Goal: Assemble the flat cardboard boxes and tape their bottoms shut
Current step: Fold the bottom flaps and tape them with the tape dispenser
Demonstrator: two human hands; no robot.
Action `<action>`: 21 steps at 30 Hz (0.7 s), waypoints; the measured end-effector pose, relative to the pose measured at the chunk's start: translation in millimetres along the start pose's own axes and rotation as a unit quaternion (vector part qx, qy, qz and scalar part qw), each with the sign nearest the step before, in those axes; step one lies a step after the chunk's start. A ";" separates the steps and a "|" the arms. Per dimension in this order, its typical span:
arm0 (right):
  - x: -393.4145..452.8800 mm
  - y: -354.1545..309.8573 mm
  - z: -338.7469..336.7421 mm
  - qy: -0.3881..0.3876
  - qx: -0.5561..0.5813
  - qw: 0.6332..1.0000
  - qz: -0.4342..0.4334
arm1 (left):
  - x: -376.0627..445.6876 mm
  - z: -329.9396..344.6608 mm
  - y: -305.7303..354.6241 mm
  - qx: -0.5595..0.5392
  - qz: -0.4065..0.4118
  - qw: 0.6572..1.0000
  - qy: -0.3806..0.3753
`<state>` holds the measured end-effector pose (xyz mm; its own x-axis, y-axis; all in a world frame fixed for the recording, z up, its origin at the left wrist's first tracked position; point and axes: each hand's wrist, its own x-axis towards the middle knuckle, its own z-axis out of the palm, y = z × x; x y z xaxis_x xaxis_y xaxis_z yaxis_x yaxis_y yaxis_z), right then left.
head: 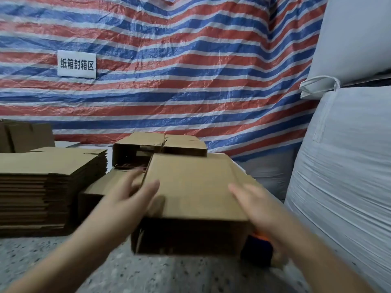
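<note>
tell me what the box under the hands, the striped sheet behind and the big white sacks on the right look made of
Box: brown corrugated cardboard, matt; the stack of flat boxes shows layered board edges.
Striped sheet: looks like woven plastic tarpaulin, slightly shiny, with crinkles that catch the light.
White sacks: probably woven plastic fabric, dull, with fine ribbing; a guess from the look alone.

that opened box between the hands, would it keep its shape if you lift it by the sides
Probably light: the opened box is thin cardboard and looks empty. Likely to skew or flatten, since its near end gapes untaped. Flat hands, left hand and right hand, may slip.
</note>
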<state>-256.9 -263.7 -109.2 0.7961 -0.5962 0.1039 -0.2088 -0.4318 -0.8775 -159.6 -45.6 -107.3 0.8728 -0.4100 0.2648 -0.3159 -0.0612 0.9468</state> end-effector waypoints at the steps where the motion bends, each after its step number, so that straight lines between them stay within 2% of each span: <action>1: 11.1 -16.2 -17.6 0.015 0.021 1.000 -0.001 | 17.6 4.8 15.5 -0.011 0.030 0.999 -0.007; 8: 165.4 -64.3 -96.3 0.093 0.158 0.983 0.003 | 199.8 95.9 76.8 0.103 0.179 0.977 -0.043; 12: 265.6 -65.2 -129.4 0.099 0.215 0.971 -0.015 | 303.5 142.7 91.6 0.154 0.177 0.963 -0.132; 15: 340.6 -55.2 -141.0 0.127 0.224 0.966 -0.012 | 375.2 174.4 90.5 0.272 0.169 0.934 -0.159; 19: 435.1 -23.5 -130.9 0.160 0.222 0.961 -0.024 | 460.2 215.4 61.7 0.393 0.196 0.891 -0.113; 21: 471.8 -0.5 -118.7 0.163 0.216 0.963 -0.009 | 489.6 229.8 41.5 0.458 0.194 0.859 -0.117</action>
<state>51.3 -625.2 -4.2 0.5625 -0.8022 0.2000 0.1145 -0.1640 -0.9798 169.1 -458.0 19.6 0.5700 -0.7273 0.3823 -0.8208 -0.5250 0.2250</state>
